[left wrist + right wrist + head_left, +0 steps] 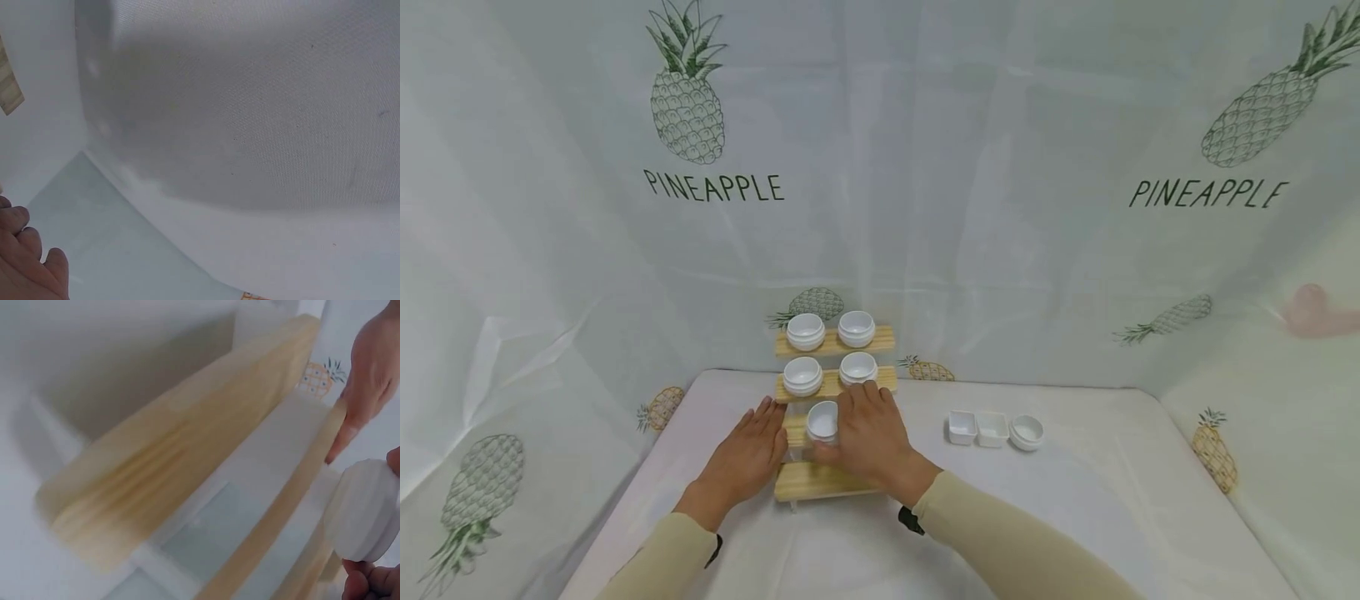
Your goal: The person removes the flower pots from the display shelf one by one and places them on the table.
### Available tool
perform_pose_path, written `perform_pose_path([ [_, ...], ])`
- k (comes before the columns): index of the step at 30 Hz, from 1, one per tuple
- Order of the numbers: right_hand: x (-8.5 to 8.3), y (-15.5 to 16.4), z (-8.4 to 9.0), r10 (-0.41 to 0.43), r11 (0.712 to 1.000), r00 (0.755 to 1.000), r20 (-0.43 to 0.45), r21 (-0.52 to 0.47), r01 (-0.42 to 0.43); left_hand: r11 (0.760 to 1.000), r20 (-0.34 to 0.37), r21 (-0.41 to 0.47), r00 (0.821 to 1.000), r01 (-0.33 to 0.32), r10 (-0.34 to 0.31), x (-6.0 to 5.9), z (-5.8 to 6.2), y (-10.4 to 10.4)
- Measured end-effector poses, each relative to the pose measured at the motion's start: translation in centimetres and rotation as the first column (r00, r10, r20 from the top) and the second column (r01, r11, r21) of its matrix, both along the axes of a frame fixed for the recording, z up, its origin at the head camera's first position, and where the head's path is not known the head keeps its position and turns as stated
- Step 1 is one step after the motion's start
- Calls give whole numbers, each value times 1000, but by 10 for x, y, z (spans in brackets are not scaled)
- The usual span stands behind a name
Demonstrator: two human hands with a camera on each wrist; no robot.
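A tiered stand with wooden shelves (812,482) stands on the table. My right hand (872,433) reaches over the second shelf from the bottom and grips a small round white bowl (822,421) there, thumb in front. In the right wrist view the same bowl (362,512) sits between fingertips and thumb. My left hand (748,454), fingers extended, lies against the stand's left side. Two white bowls stand on the top shelf, among them one bowl (806,330) at left. Two more are on the shelf below, including a left bowl (802,375). My right hand covers part of its shelf.
Right of the stand, two square white dishes (992,429) and a round white bowl (1027,432) stand in a row on the white-covered table (1075,517). A pineapple-printed sheet (985,208) hangs behind and at the sides.
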State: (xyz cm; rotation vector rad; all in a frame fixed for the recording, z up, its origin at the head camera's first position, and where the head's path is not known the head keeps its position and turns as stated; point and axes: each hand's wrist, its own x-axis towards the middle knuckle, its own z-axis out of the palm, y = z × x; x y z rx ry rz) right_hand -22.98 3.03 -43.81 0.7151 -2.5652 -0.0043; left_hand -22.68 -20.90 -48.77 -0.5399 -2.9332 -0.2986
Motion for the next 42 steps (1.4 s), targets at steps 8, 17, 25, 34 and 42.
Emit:
perform_pose_path([
  [8, 1, 39, 2, 1, 1000, 999, -48, -12, -1, 1000, -1, 29, 1000, -3, 3, 2, 2, 0],
  [17, -2, 100, 0, -33, 998, 993, -110, -60, 27, 999, -16, 46, 1000, 15, -15, 4, 4, 3],
  [25, -10, 170, -9, -89, 990, 978, -190, -124, 66, 999, -6, 37, 1000, 2, -2, 2, 1, 1],
  [34, -13, 271, -25, -213, 971, 959, -186, -148, 187, 999, 19, 43, 1000, 15, -16, 2, 3, 1],
  [42, -9, 327, -39, -369, 917, 929, 36, -145, 371, 998, 10, 51, 1000, 24, -25, 0, 1, 0],
])
